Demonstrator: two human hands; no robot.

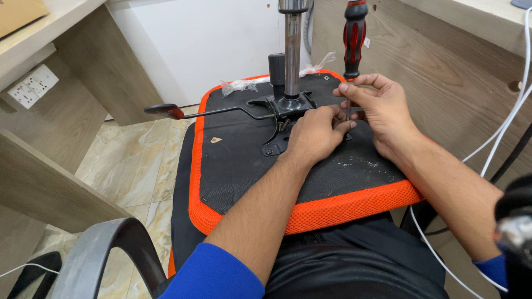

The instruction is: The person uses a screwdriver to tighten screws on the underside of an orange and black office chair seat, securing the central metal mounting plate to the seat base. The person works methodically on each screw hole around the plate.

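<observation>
Nearest you, the upturned seat (249, 166) lies on your lap, its orange edge toward you. Your left hand (316, 135) rests on the black mechanism plate (280, 119), fingers curled around the foot of the screwdriver (353, 41), seemingly steadying a screw I cannot see. Your right hand (377, 105) pinches the shaft just below the red-and-black handle, holding it upright. You look to be seating a plate screw; next, keep the tip square and turn without slipping. Beyond stand the gas column (292, 50) and lever (210, 113).
</observation>
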